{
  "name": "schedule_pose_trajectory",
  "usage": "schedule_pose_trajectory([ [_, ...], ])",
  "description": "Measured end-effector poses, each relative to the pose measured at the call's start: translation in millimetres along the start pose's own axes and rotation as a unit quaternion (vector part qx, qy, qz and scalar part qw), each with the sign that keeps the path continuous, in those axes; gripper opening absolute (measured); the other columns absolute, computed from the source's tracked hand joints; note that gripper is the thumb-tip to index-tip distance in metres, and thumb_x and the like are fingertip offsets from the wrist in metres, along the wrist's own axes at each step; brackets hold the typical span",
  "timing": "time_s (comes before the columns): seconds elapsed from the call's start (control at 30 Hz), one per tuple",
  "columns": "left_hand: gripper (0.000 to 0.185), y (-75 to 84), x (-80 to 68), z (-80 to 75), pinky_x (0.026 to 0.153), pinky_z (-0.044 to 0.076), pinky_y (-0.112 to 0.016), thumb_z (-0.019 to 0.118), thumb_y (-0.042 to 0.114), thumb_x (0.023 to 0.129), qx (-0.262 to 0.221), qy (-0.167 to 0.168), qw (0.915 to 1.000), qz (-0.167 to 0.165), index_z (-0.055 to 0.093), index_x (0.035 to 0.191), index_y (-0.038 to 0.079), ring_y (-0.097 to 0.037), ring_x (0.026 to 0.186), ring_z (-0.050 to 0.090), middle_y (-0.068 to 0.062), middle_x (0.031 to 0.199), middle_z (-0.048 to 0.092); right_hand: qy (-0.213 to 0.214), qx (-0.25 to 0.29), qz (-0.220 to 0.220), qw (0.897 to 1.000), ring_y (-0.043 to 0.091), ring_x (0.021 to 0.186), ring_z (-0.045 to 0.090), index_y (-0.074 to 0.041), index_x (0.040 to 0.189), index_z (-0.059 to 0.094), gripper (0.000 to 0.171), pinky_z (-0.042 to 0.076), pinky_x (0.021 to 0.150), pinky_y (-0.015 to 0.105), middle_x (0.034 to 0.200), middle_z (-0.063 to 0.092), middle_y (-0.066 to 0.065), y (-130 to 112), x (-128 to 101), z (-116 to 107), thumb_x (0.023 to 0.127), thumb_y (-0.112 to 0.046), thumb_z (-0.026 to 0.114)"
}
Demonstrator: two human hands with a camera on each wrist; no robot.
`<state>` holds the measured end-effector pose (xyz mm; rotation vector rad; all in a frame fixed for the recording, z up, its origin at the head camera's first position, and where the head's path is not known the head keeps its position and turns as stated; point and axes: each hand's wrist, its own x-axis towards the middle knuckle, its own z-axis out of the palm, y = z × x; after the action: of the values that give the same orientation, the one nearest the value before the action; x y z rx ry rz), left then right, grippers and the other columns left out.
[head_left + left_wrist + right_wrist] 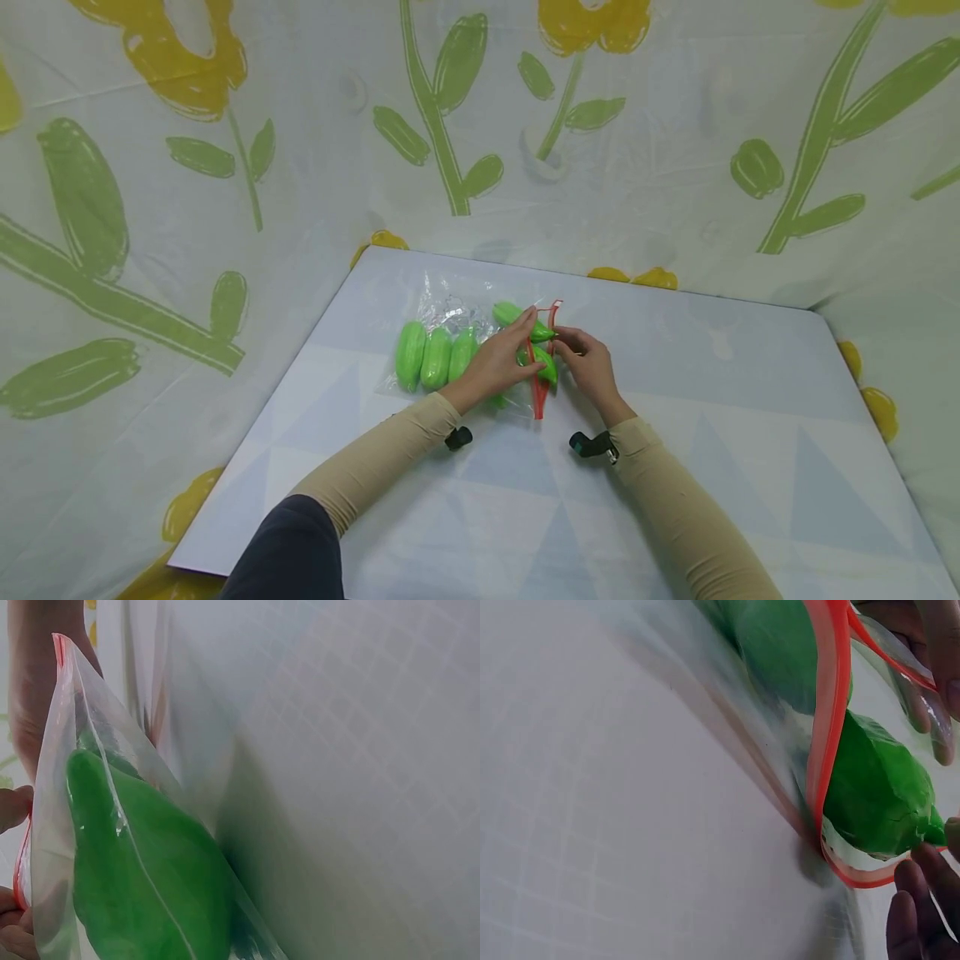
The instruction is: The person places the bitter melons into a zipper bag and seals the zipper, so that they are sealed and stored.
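A clear zip bag with a red-edged mouth lies on the table, its opening toward the right. Several bright green, elongated, cucumber-like pieces sit inside it, three side by side at its left. My left hand lies over the bag and holds its red rim apart at the mouth. At that opening is a glossy green piece with a pointed end. The fingertips of my right hand pinch the tip of one green piece at the mouth.
The pale table with blue triangles extends around the bag. A hanging cloth with yellow flowers and green leaves stands behind and at the sides. Dark wrist cameras hang below both wrists.
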<state>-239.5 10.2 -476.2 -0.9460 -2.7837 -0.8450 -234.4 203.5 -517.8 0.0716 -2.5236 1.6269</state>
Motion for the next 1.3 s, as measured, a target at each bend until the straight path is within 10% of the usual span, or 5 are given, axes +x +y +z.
schedule_pose_trajectory([
  [0.73,0.087,-0.9,-1.1,0.5,0.093,0.047,-0.035,0.069,0.040,0.082,-0.009,-0.002,1.0000,-0.001,0.021,0.148,0.010,-0.022,0.129,0.041,0.003,0.155,0.014,-0.075,-0.033,0.009,0.997,0.023,0.099,0.060,-0.025,0.133,0.050,0.043,0.051,0.082,0.042,0.111,0.065,0.003,2.6,-9.9,-14.0,0.091,-0.023,0.060],
  [1.3,0.089,-3.1,-1.3,2.4,0.095,0.046,-0.035,0.070,0.038,0.082,-0.019,-0.002,0.9998,-0.009,0.018,0.149,0.013,-0.021,0.132,0.036,0.007,0.155,0.010,-0.187,0.049,0.037,0.980,0.031,0.096,0.064,-0.008,0.145,0.022,0.058,0.046,0.093,0.047,0.116,0.062,0.018,-31.2,-34.5,-16.2,0.092,0.002,0.045],
])
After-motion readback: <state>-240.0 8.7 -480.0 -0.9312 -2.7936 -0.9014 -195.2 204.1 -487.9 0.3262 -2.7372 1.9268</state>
